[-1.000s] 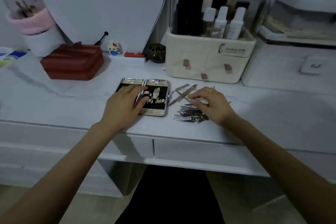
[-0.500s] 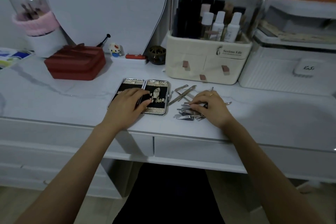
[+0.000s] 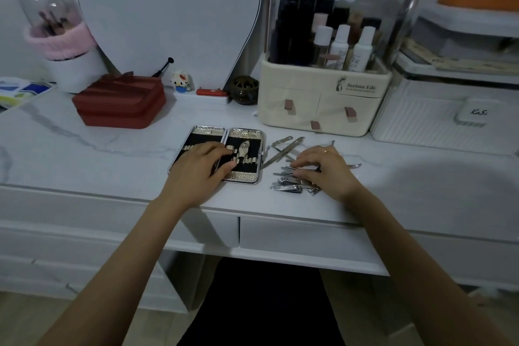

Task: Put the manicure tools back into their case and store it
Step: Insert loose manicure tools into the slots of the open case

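The case (image 3: pixel 214 156) lies open and flat near the table's (image 3: pixel 112 166) front edge, both halves up. The left hand (image 3: pixel 196 170) rests on it with fingers (image 3: pixel 217 150) nearly straight and spread across the hinge, covering much of the left half. Just right of the case, the loose manicure tools (image 3: pixel 286 180) lie in a heap. The right hand (image 3: pixel 325 170) sits over them, fingers (image 3: pixel 302 161) curled down onto a slim metal tool; whether they pinch it or only touch it is unclear. Tools beneath that palm are hidden.
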